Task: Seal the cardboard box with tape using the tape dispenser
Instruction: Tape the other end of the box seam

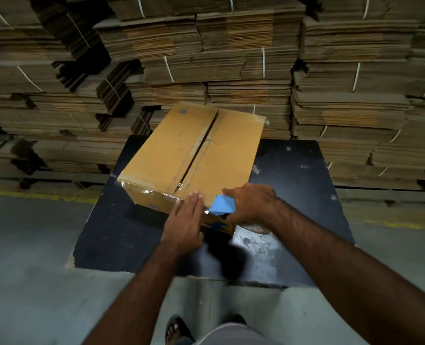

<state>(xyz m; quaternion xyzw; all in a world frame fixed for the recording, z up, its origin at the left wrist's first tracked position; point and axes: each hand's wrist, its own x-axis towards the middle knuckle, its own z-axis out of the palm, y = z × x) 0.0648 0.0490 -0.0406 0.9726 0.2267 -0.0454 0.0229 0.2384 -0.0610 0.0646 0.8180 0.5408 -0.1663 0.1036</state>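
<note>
Gripping the blue tape dispenser (pixel 222 204) at the cardboard box (pixel 194 150) near edge, right hand (pixel 252 202); left hand (pixel 185 217) flat alongside.

most of the blue tape dispenser (pixel 222 205) is hidden inside the right hand (pixel 251 204), so only its front shows. the tape roll under that hand is blurry. the left hand (pixel 185 219) covers part of the box (pixel 181 155) near edge. a dark blurry blob sits on the worktop (pixel 293 185). both arms are cut off by the bottom edge.
</note>
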